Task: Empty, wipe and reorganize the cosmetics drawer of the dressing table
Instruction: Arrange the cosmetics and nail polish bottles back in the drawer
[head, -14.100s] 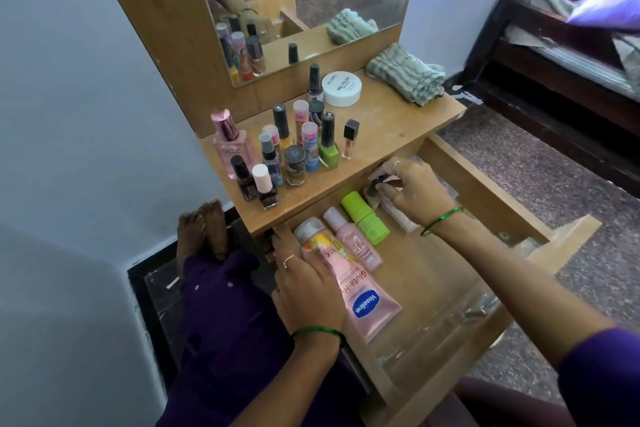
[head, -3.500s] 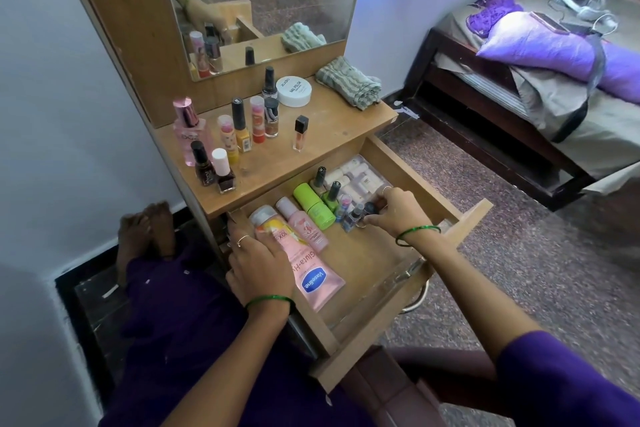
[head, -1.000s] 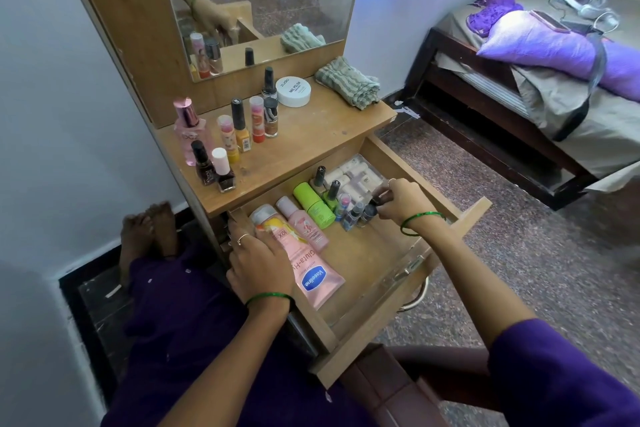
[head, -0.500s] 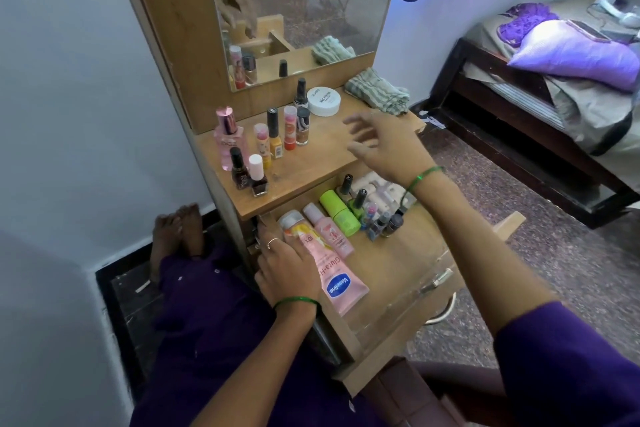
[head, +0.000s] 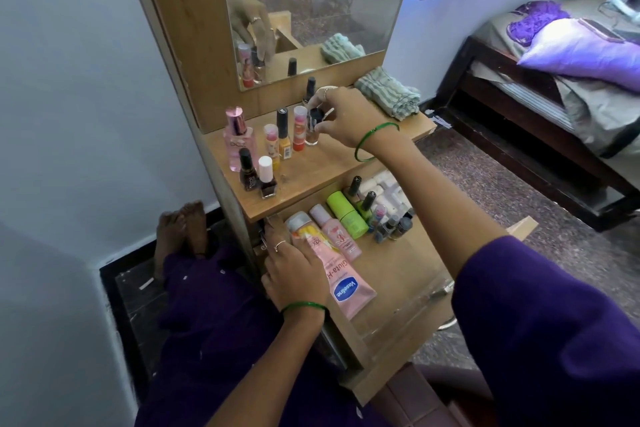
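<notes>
The small clear bottle with a black cap stands upright on the table, its long axis vertical, at the right end of the back row just beside the orange-bottomed tube. The right hand is on it from the right and above, thumb and fingers pinched round the black cap, so the grip is clamped on the bottle's top; the forearm slants down across the open drawer toward the person. The place it seems bound for lies below and toward the person: the cluster of small bottles already standing in the drawer. The left hand is farther off, lying with relaxed fingers on the pink lotion tube at the drawer's left side, pinching nothing.
</notes>
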`<state>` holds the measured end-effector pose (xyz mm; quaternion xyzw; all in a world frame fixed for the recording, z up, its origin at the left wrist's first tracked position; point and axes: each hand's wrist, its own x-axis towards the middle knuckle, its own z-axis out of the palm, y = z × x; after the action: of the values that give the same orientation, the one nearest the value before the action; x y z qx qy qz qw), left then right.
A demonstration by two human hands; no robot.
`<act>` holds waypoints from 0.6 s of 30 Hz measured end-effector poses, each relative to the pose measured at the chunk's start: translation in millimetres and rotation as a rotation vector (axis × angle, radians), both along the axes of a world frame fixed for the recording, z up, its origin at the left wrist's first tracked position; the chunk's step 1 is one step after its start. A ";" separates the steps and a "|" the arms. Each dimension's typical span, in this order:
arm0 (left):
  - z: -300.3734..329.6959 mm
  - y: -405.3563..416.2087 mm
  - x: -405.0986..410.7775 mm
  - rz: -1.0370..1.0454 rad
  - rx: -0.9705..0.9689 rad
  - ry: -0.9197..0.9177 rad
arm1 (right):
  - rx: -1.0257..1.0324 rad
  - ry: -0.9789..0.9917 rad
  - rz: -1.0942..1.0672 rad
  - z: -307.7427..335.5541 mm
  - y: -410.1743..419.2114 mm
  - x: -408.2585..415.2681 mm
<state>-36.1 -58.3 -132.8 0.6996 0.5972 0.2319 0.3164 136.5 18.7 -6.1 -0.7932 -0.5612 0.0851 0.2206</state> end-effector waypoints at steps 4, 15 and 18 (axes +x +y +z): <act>-3.9 0.8 1.1 0.003 0.014 0.000 | 0.079 0.043 -0.052 6.2 -30.7 14.7; -9.8 1.7 2.9 0.015 0.017 -0.019 | -0.177 -0.043 -0.333 -14.9 -162.4 62.1; -12.5 2.5 2.9 0.018 0.025 -0.017 | -0.269 -0.062 -0.369 -40.2 -171.4 65.6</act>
<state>-33.1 -55.8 -145.3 0.6962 0.5978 0.2478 0.3106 202.2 -152.6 -46.3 -0.9069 -0.3967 0.0930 0.1073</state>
